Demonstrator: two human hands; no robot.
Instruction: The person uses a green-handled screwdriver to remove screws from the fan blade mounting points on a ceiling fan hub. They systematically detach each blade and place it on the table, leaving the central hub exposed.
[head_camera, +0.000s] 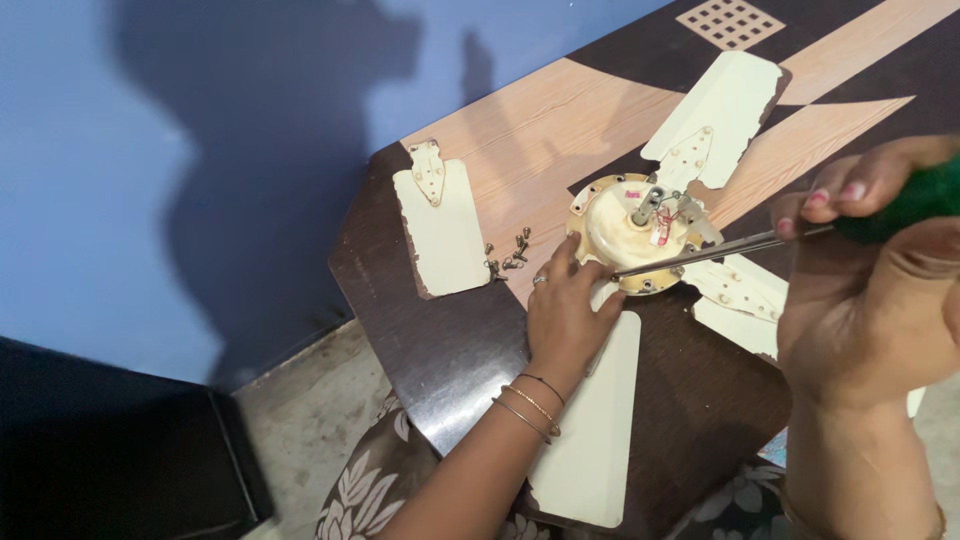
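A cream ceiling fan motor hub (625, 228) lies on a patterned wooden table (470, 340), with cream blades (715, 120) spreading from it. My left hand (570, 305) rests on the hub's near rim, fingers spread against it. A screwdriver with a green handle (915, 200) is gripped by my right hand (865, 300). Its metal shaft (715, 250) reaches left, and the tip meets the hub's edge beside my left fingers. A detached blade (440, 225) lies on its own at the left.
Several loose screws (508, 255) sit between the detached blade and the hub. Another blade (590, 430) extends past the table's near edge over my floral-clothed lap. A blue wall (150, 150) and a dark cabinet (110, 460) stand at the left.
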